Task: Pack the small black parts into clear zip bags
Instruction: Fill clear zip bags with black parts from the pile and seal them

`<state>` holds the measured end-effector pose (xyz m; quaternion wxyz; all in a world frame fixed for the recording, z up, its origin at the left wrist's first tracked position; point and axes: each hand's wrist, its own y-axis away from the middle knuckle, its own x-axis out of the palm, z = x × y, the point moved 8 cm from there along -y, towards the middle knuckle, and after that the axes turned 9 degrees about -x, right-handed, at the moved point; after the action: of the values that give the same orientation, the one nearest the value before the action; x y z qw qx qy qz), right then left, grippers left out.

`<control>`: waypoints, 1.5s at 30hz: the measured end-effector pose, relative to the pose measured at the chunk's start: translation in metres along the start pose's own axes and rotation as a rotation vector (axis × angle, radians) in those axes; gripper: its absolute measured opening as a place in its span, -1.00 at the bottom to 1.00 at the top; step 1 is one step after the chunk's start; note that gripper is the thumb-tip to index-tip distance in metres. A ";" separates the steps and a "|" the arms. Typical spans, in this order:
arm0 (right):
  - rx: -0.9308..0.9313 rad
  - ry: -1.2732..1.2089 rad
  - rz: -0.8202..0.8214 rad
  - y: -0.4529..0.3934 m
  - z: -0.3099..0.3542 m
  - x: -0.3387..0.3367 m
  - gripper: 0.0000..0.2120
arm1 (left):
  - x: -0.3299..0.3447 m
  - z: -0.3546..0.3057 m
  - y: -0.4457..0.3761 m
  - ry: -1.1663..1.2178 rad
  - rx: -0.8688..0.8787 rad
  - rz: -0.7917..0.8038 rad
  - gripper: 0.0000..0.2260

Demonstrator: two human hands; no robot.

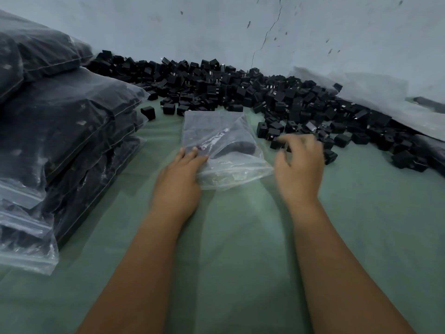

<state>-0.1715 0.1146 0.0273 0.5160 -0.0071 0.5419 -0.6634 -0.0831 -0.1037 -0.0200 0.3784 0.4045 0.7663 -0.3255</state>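
- In the middle of the frame, a clear zip bag lies flat on the green cloth, its mouth toward me and a few dark parts showing through the plastic.
- My left hand rests on the bag's near left corner, fingers straight and close together, pressing the plastic down onto the cloth.
- My right hand is just right of the bag, at the near edge of the loose pile of small black parts; it is blurred, the fingers loosely curled, the fingertips at one part. Whether I have hold of it I cannot tell.
- The pile runs across the upper middle of the frame, along the foot of the cracked pale wall, and down toward the right edge.
- At the left edge, filled bags of black parts are stacked on one another, zip ends toward me.
- At the upper right, loose clear plastic sheeting lies beside the pile.
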 end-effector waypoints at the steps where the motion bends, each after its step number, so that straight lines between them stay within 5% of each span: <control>1: 0.104 0.079 0.077 -0.002 -0.024 0.003 -0.63 | 0.000 0.000 0.000 0.005 0.002 -0.006 -0.33; 6: 0.356 0.217 0.417 0.008 -0.077 0.022 -0.47 | 0.000 -0.001 -0.002 -0.008 0.010 -0.034 -0.36; 12: 0.212 0.262 0.151 -0.003 -0.062 0.006 -0.73 | -0.003 -0.006 0.002 0.010 0.023 -0.043 -0.53; 14: 0.261 0.037 0.031 -0.001 -0.055 0.001 -0.82 | -0.003 -0.007 0.002 0.026 0.034 -0.036 -0.55; 19: 0.313 -0.496 -0.092 0.014 -0.015 0.006 -0.59 | 0.006 -0.008 0.000 -0.034 0.075 0.032 -0.59; 25: 0.044 -0.510 0.009 0.034 0.059 0.014 -0.77 | 0.005 -0.006 0.000 0.125 0.054 0.048 -0.59; 29: 0.130 -0.628 0.161 0.051 0.076 0.034 -0.85 | -0.002 0.007 0.000 0.403 -0.097 0.005 -0.59; 33: 0.285 -0.497 0.305 0.057 0.061 0.051 -0.77 | -0.006 0.010 0.001 0.521 -0.159 -0.002 -0.63; 37: 0.028 -0.077 0.353 0.048 0.068 0.045 -0.70 | -0.008 0.008 0.002 0.555 -0.160 0.015 -0.65; 42: 0.186 -0.237 0.361 0.051 0.057 0.039 -0.84 | -0.009 0.007 0.004 0.578 -0.164 0.014 -0.68; 45: 0.115 -0.215 0.369 0.050 0.066 0.035 -0.87 | -0.009 0.005 0.003 0.596 -0.135 0.015 -0.70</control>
<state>-0.1167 0.0496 -0.0012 0.6830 0.0510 0.4373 -0.5828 -0.0752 -0.1092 -0.0155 0.1654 0.4618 0.8604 -0.1382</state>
